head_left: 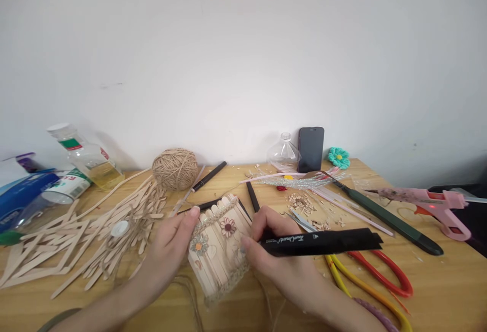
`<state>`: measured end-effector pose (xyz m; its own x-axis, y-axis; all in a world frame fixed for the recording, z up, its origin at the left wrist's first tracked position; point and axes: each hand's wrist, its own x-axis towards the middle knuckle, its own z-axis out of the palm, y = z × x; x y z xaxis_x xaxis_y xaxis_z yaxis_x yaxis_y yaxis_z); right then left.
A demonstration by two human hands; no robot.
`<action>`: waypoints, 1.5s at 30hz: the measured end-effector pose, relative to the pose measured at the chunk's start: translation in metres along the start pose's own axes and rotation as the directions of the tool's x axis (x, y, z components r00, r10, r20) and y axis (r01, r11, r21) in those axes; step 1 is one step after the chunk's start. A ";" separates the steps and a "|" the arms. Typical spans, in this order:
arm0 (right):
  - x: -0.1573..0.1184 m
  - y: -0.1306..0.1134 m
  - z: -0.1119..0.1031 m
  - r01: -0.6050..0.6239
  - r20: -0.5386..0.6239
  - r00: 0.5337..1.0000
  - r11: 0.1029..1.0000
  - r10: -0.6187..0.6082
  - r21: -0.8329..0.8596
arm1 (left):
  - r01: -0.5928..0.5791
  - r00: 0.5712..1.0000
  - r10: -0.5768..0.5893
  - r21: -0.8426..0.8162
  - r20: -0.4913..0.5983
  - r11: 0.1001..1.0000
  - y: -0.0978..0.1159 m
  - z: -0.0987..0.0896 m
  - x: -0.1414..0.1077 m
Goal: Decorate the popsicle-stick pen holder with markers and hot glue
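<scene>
A small panel of wooden craft sticks (218,256), edged with twine and decorated with flowers, is tilted above the table in the middle. My left hand (171,245) grips its upper left edge, thumb on top. In my right hand (272,251) is a black marker (323,242), its barrel pointing right. The fingers of that hand are at the panel's right side, and the marker's tip is hidden behind them. One flower on the panel is dark red at its centre, another has an orange centre.
Loose craft sticks (68,251) and a twine ball (175,168) lie left. Bottles (91,162) stand or lean far left. Behind the hands are a phone (311,149) and black pens (209,176). Scissors (384,273), a green-handled tool (388,215) and a pink glue gun (437,205) lie right.
</scene>
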<state>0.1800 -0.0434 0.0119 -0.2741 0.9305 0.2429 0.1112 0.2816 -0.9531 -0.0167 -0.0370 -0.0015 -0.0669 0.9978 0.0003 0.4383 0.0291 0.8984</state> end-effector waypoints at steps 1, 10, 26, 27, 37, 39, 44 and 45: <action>0.000 0.000 0.000 -0.001 -0.020 1.000 1.000 0.001 0.026 | -0.002 1.000 0.002 0.004 -0.003 1.000 0.000 0.000 0.000; 0.010 -0.006 0.000 0.066 -0.069 0.996 0.997 -0.063 0.041 | -0.017 0.999 0.018 -0.019 0.050 1.000 0.004 0.004 0.000; 0.009 -0.003 0.004 0.084 -0.036 0.996 0.996 -0.084 -0.019 | 0.001 0.999 0.005 -0.118 0.046 0.993 0.012 0.005 -0.005; 0.009 -0.003 0.004 0.084 -0.030 0.996 0.996 -0.084 -0.017 | 0.005 0.999 0.000 -0.113 0.048 0.994 0.012 0.005 -0.006; 0.011 -0.009 0.003 0.062 0.011 0.998 0.998 -0.062 -0.029 | 0.020 0.999 -0.016 -0.099 0.043 0.995 0.012 0.005 -0.008; 0.012 -0.010 0.002 0.060 0.037 0.998 0.996 -0.058 -0.067 | 0.019 0.999 -0.014 -0.099 0.045 0.995 0.011 0.005 -0.008; 0.013 -0.012 0.002 0.072 0.058 0.996 0.994 -0.067 -0.079 | -0.029 0.999 0.031 -0.072 0.027 0.997 0.011 0.004 -0.009; 0.013 -0.012 0.002 0.077 0.060 0.996 0.993 -0.072 -0.084 | -0.037 0.999 0.039 -0.067 0.029 0.997 0.011 0.004 -0.009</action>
<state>0.1735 -0.0347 0.0262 -0.3382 0.8921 0.2995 0.1700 0.3709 -0.9130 -0.0071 -0.0457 0.0068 -0.0240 0.9994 0.0231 0.3798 -0.0122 0.9250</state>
